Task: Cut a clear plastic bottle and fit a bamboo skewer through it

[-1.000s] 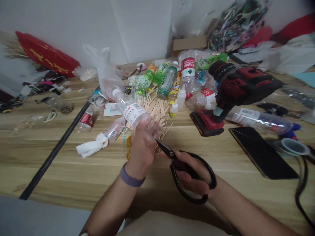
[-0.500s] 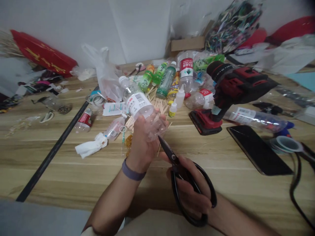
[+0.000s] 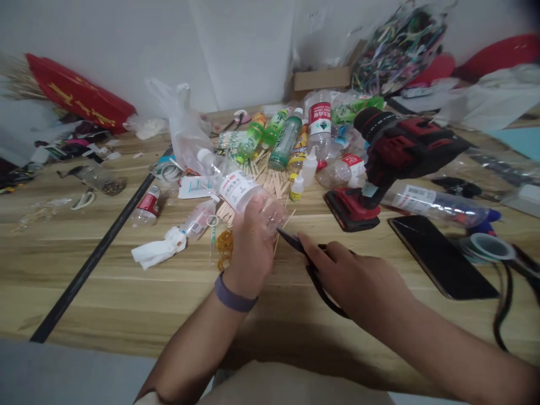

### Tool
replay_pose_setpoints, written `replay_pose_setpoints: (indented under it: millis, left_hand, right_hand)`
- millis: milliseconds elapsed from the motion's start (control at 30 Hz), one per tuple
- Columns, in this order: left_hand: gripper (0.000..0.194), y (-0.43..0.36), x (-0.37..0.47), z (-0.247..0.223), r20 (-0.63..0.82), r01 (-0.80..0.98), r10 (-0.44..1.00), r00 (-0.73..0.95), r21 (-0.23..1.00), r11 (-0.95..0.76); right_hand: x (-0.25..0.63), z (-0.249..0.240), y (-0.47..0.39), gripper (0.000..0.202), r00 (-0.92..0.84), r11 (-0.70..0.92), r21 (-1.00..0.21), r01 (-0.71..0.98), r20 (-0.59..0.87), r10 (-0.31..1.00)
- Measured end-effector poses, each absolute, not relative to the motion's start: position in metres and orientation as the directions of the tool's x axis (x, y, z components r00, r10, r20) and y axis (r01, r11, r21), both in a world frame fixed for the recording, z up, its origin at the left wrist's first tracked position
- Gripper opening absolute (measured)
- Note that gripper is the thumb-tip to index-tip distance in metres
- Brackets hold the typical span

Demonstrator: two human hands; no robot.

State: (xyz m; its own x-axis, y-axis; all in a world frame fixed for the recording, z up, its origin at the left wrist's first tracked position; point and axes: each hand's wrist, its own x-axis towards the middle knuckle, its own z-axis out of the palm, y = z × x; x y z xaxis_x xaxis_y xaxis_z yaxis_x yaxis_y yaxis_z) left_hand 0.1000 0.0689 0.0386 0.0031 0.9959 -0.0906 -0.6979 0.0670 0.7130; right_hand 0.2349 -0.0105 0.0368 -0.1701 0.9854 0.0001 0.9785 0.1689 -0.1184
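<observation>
A clear plastic bottle (image 3: 240,191) with a white label lies tilted in my left hand (image 3: 253,247), its white cap pointing up and to the left. My fingers wrap round its lower part. My right hand (image 3: 350,270) grips black-handled scissors (image 3: 291,240) from above, the back of the hand facing up. The scissor tips are at the bottom end of the bottle; whether they pierce it cannot be made out. Behind the bottle, thin wooden sticks (image 3: 272,180) are spread on the table. Yellow rubber bands (image 3: 224,242) lie left of my left wrist.
A red and black cordless drill (image 3: 405,146) stands on the right, beside a black phone (image 3: 441,256). Several bottles, among them a green one (image 3: 286,140), cluster at the back. A dark strip (image 3: 105,242) crosses the wooden table (image 3: 169,298) on the left.
My right hand has turned over so that its back shows, and the scissors have turned with it. The bottle has rolled a little, showing another part of its label.
</observation>
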Motion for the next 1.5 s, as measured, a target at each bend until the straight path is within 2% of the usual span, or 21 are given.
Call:
replay_pose_setpoints:
  millis: [67,167,267,300,367,433,500,567,633,700,800,900,1000,1067,1133,1200,1267,1333,1367,1400,1500]
  left_hand:
    - [0.026,0.069,0.103,0.034,-0.064,-0.698,0.998,-0.01,0.715,0.039]
    - [0.026,0.068,0.103,0.029,-0.079,-0.687,0.996,-0.043,0.726,0.028]
    - [0.025,0.066,0.098,0.029,-0.167,-0.71,0.985,-0.033,0.698,0.095]
    - [0.028,0.066,0.096,0.03,-0.195,-0.72,0.981,-0.019,0.683,0.122]
    - [0.03,0.066,0.093,0.033,-0.216,-0.731,0.976,0.012,0.664,0.156]
    - [0.03,0.066,0.092,0.037,-0.186,-0.729,0.982,0.04,0.667,0.156]
    - [0.029,0.066,0.092,0.04,-0.135,-0.719,0.99,0.049,0.683,0.129]
    - [0.027,0.065,0.094,0.041,-0.092,-0.705,0.995,0.03,0.704,0.086]
    - [0.025,0.065,0.096,0.038,-0.067,-0.688,0.998,0.0,0.724,0.049]
    - [0.026,0.064,0.098,0.034,-0.054,-0.666,0.998,-0.031,0.746,0.02]
    - [0.026,0.064,0.098,0.027,-0.071,-0.651,0.995,-0.071,0.759,0.007]
    - [0.028,0.065,0.093,0.024,-0.179,-0.668,0.982,-0.064,0.738,0.091]
    - [0.034,0.066,0.087,0.027,-0.269,-0.694,0.963,0.012,0.691,0.202]
    - [0.035,0.065,0.087,0.03,-0.255,-0.707,0.966,0.046,0.674,0.211]
    - [0.036,0.064,0.089,0.032,-0.211,-0.712,0.977,0.04,0.68,0.176]
    - [0.035,0.063,0.093,0.031,-0.182,-0.703,0.983,0.01,0.698,0.136]
    - [0.034,0.062,0.096,0.027,-0.18,-0.682,0.984,-0.016,0.721,0.121]
    - [0.034,0.062,0.097,0.022,-0.189,-0.66,0.981,-0.034,0.742,0.12]
    - [0.034,0.063,0.097,0.019,-0.194,-0.655,0.98,-0.041,0.746,0.12]
    - [0.034,0.063,0.097,0.017,-0.2,-0.655,0.979,-0.045,0.746,0.122]
    - [0.038,0.063,0.095,0.016,-0.216,-0.681,0.975,-0.047,0.722,0.127]
  right_hand:
    - [0.24,0.041,-0.006,0.058,-0.195,0.195,-0.012,0.981,-0.047,0.98]
    - [0.244,0.036,-0.001,0.042,-0.213,0.118,-0.486,0.866,-0.146,0.966]
    - [0.24,0.018,0.0,0.051,-0.372,-0.174,-0.914,0.366,-0.316,0.873]
    - [0.237,0.011,-0.002,0.058,-0.461,-0.305,-0.94,0.15,-0.34,0.82]
    - [0.228,-0.002,-0.005,0.066,-0.618,-0.541,-0.796,-0.271,-0.287,0.732]
    - [0.222,-0.008,-0.009,0.066,-0.661,-0.605,-0.668,-0.434,-0.22,0.717]
    - [0.223,-0.006,-0.009,0.065,-0.579,-0.472,-0.832,-0.291,-0.239,0.78]
    - [0.23,0.001,-0.007,0.058,-0.389,-0.148,-0.976,0.158,-0.2,0.899]
    - [0.24,0.008,-0.004,0.052,-0.234,0.085,-0.819,0.567,-0.061,0.97]
    - [0.247,0.013,-0.002,0.054,-0.173,0.106,-0.693,0.713,-0.028,0.984]
    - [0.247,0.015,0.0,0.051,-0.201,-0.036,-0.775,0.631,-0.209,0.957]
    - [0.238,0.013,0.001,0.061,-0.39,-0.302,-0.905,0.3,-0.405,0.827]
    - [0.228,0.004,-0.001,0.072,-0.636,-0.592,-0.777,-0.216,-0.348,0.689]
    - [0.225,-0.003,-0.005,0.074,-0.647,-0.603,-0.731,-0.319,-0.298,0.702]
    - [0.228,-0.005,-0.008,0.07,-0.513,-0.414,-0.907,-0.075,-0.32,0.797]
    - [0.232,-0.003,-0.01,0.059,-0.334,-0.143,-0.934,0.327,-0.255,0.907]
    - [0.236,0.005,-0.009,0.051,-0.222,0.052,-0.715,0.697,-0.146,0.964]
    - [0.238,0.013,-0.007,0.058,-0.202,0.139,-0.422,0.896,-0.108,0.973]
    - [0.239,0.016,-0.005,0.06,-0.203,0.163,-0.315,0.935,-0.098,0.974]
    - [0.239,0.018,-0.004,0.06,-0.212,0.165,-0.328,0.93,-0.11,0.971]
    - [0.238,0.013,-0.002,0.042,-0.277,0.016,-0.764,0.645,-0.214,0.937]
